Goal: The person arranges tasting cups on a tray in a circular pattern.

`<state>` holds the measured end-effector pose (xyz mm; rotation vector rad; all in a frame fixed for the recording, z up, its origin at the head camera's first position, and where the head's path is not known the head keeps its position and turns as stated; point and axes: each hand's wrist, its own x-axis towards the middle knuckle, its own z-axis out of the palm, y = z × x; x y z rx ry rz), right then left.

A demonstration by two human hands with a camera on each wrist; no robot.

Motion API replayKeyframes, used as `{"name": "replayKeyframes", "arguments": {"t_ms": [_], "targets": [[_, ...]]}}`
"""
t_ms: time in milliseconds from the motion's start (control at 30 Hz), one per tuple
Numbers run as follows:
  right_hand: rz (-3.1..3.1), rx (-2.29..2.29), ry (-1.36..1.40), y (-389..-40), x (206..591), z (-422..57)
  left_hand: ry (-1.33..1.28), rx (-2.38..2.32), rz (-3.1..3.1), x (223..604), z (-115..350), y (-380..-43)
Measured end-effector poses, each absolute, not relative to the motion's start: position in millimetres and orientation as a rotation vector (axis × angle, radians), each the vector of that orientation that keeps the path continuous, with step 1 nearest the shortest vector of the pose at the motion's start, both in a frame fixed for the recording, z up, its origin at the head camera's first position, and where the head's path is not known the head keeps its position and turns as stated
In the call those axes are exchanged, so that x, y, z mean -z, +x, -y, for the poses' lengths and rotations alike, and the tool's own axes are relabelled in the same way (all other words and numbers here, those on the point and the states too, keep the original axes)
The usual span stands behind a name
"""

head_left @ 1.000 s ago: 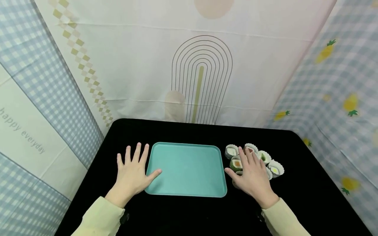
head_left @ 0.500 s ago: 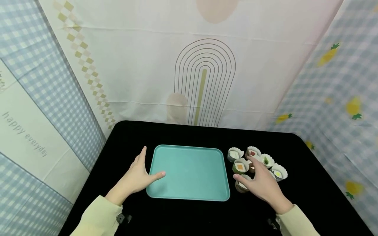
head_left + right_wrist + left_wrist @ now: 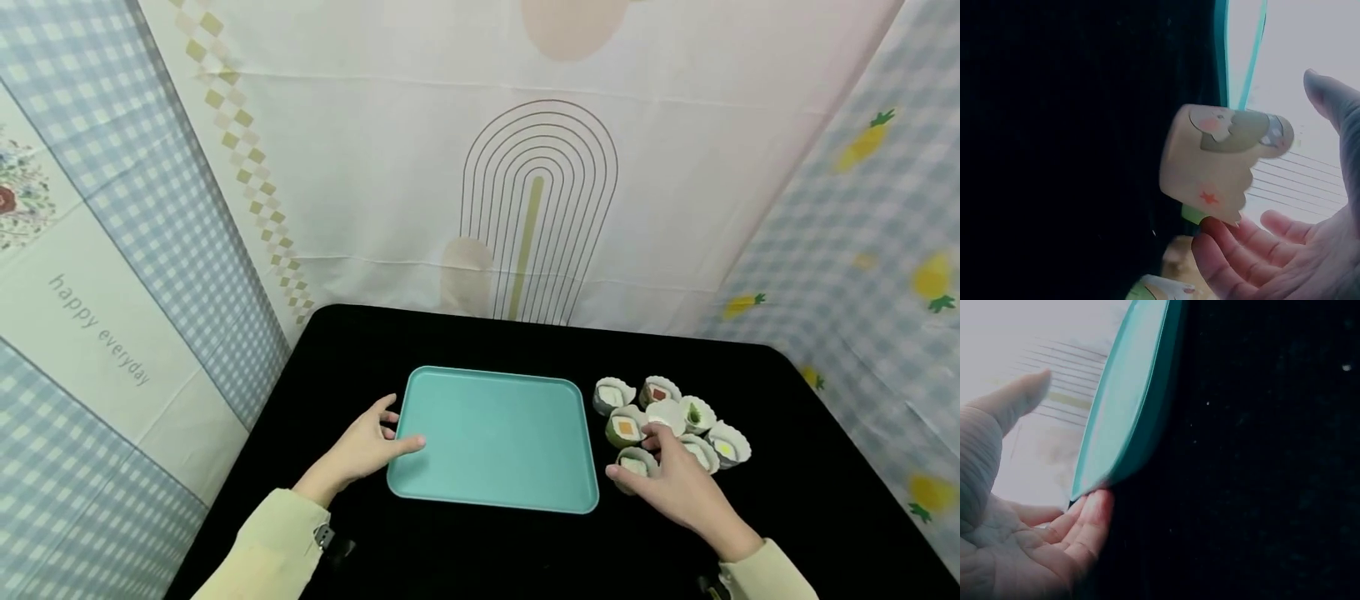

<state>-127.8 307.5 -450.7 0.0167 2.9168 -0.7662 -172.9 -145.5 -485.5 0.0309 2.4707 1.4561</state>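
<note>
A turquoise tray [image 3: 495, 437] lies on the black table. My left hand [image 3: 362, 443] is at its left edge, thumb above the tray and apart from it. In the left wrist view the fingertips [image 3: 1097, 506] meet the tray's rim. My right hand [image 3: 684, 483] is over the near side of a group of scalloped cups with sushi-like pieces inside. Nearest to it is one patterned cup [image 3: 1210, 162], between the spread thumb and the fingers. The thumb stays off this cup in the right wrist view; the fingertips are close to its scalloped rim, contact unclear.
Several more cups stand in a cluster right of the tray, among them one with an orange-centred piece [image 3: 625, 428] and one with a yellow centre [image 3: 726, 448]. A patterned white curtain [image 3: 375, 167] hangs behind the table, with blue checked cloth [image 3: 862, 292] at the sides.
Both hands have turned from lying flat, palm down, to thumb-up side poses. The left has come to the tray's edge. The right has drawn nearer to the front cup, uncovering the others.
</note>
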Motion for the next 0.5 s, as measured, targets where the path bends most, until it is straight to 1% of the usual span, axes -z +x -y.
{"name": "replayKeyframes", "arguments": {"t_ms": [233,333,500], "targets": [[-2.938,0.751,0.004,-123,458,-298,0.057,-1.536,-2.443,494,160,-173],[-2.977,0.741,-0.014,-123,459,-298,0.055,-1.546,-2.453,495,160,-171],[-2.989,0.731,0.038,-121,463,-301,0.064,-1.560,-2.440,499,156,-173]]}}
